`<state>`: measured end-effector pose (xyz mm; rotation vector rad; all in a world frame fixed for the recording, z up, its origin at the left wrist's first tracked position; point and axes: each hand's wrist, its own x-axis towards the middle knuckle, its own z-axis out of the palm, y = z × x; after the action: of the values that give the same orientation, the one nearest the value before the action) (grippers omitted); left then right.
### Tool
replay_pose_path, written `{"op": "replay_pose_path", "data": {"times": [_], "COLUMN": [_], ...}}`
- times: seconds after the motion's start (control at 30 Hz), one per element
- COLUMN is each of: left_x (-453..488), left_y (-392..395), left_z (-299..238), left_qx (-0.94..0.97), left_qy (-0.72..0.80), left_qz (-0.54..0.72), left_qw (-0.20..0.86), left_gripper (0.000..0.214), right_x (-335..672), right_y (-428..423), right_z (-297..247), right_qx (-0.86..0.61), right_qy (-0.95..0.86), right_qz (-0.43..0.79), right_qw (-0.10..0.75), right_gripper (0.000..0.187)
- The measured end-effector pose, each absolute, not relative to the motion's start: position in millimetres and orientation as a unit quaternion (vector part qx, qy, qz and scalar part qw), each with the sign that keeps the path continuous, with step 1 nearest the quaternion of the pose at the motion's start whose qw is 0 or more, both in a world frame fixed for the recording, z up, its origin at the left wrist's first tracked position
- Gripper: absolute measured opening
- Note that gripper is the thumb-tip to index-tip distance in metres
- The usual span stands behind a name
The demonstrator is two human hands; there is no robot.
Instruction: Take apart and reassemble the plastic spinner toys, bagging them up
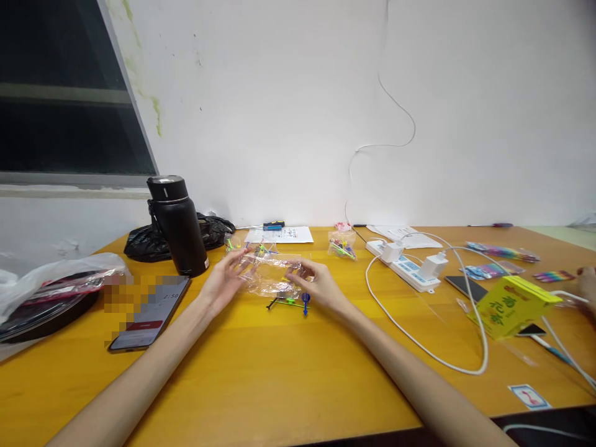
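Observation:
A clear plastic bag (271, 273) is stretched between my two hands, a little above the table. My left hand (226, 279) pinches its left side, fingers curled at the edge. On the opposite side my right hand (318, 282) grips the bag with thumb and fingers. Just below it lie small plastic pieces: a blue arrow-shaped piece (305, 303), a green stick (291, 302) and a black piece (272, 304). Behind the bag, partly hidden by it, more colourful pieces in clear wrapping (263, 247) rest on the table.
A black thermos (177, 226) and a phone (151, 316) stand and lie left. Another bag of pieces (342, 245) lies at the back. Right are a white power strip (410, 273), looping cable (479, 366), a yellow box (512, 307) and another person's hand (587, 288).

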<state>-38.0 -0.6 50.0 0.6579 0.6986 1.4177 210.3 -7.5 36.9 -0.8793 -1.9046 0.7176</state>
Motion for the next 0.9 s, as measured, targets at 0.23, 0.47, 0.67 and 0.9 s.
{"op": "replay_pose_path", "data": {"times": [0.23,0.47,0.67,0.9], "left_x": [-40,-40,-41,-44], "left_y": [4,2,-3,0], "left_z": [45,46,53,49], "left_qx": [0.243,0.353,0.520,0.551], "left_qy": [0.283,0.300,0.334,0.333], "left_qz": [0.633,0.617,0.573,0.568], "left_qw": [0.678,0.637,0.537,0.513], "left_gripper": [0.012,0.021,0.061,0.063], "right_x": [207,208,215,221], "right_y": [-9,-6,0,11], "right_z": [39,37,39,31], "right_qx": [-0.354,-0.362,-0.347,-0.339], "right_qy": [-0.763,-0.736,-0.705,-0.708], "right_qz": [0.297,0.310,0.360,0.358], "right_qw": [0.453,0.481,0.502,0.506], "right_gripper": [0.031,0.036,0.048,0.051]}}
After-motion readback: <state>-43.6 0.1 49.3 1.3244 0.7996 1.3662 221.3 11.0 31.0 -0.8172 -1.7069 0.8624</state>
